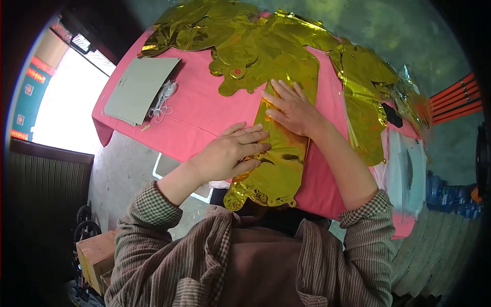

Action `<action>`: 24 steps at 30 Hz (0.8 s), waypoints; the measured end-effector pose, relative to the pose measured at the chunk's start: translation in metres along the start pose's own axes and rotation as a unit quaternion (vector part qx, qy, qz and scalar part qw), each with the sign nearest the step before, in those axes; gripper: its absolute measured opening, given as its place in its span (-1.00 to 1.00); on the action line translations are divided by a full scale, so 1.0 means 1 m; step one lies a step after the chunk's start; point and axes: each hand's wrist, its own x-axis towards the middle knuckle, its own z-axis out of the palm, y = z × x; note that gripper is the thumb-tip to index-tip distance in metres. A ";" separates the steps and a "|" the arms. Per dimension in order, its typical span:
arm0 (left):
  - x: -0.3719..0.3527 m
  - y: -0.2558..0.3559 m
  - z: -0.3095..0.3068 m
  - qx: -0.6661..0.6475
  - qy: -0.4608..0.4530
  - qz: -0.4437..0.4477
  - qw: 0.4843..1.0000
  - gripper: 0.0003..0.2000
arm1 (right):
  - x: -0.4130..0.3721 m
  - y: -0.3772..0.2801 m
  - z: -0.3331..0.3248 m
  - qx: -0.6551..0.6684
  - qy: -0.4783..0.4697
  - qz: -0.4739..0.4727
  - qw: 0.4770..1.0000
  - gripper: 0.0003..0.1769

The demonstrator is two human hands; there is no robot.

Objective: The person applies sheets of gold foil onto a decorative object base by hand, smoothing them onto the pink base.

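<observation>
A long gold foil balloon [279,171], uninflated, lies flat across the pink cloth [194,102], its scalloped near end hanging over the table's front edge. My left hand [235,151] rests on its left side, palm down with the fingers stretched out. Farther up the foil, my right hand [294,110] lies flat with its fingers spread. Beyond both hands, more flat gold foil balloons [245,43] are heaped over the far part of the cloth. Another gold foil piece [363,102] drapes down the right side.
Grey cardboard sheets [138,89] lie at the left, with a bundle of white string [163,97] beside them. Clear plastic bags [406,163] hang at the right edge, near a small black item [392,115]. A cardboard box [97,256] stands on the floor at lower left; blue bottles [452,197] stand at right.
</observation>
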 end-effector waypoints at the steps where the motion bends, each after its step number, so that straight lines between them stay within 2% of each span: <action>1: 0.000 0.000 0.000 -0.001 -0.001 0.000 1.000 -0.58 | 0.003 0.001 -0.004 -0.039 -0.006 -0.005 0.999 -0.48; 3: 0.000 -0.001 0.000 -0.002 -0.001 -0.002 1.000 -0.58 | 0.007 0.007 -0.006 -0.078 -0.012 -0.010 0.997 -0.49; 11: 0.001 -0.001 0.001 0.002 0.001 -0.004 1.000 -0.61 | 0.028 0.033 -0.006 -0.218 0.064 -0.049 0.973 -0.45; 18: 0.001 -0.001 0.000 0.002 0.000 -0.008 1.000 -0.60 | 0.038 0.030 -0.022 -0.266 0.014 -0.025 0.963 -0.43; 21: 0.000 -0.001 0.001 0.004 0.001 -0.002 1.000 -0.59 | 0.037 0.044 -0.025 -0.204 0.031 0.019 0.978 -0.42; 23: 0.000 -0.001 0.001 0.001 0.002 -0.003 1.000 -0.59 | 0.028 0.061 -0.035 0.050 0.143 0.085 0.985 -0.41; 24: 0.000 0.000 0.001 0.001 0.002 -0.011 1.000 -0.59 | 0.021 0.077 -0.032 0.083 0.197 0.071 0.974 -0.47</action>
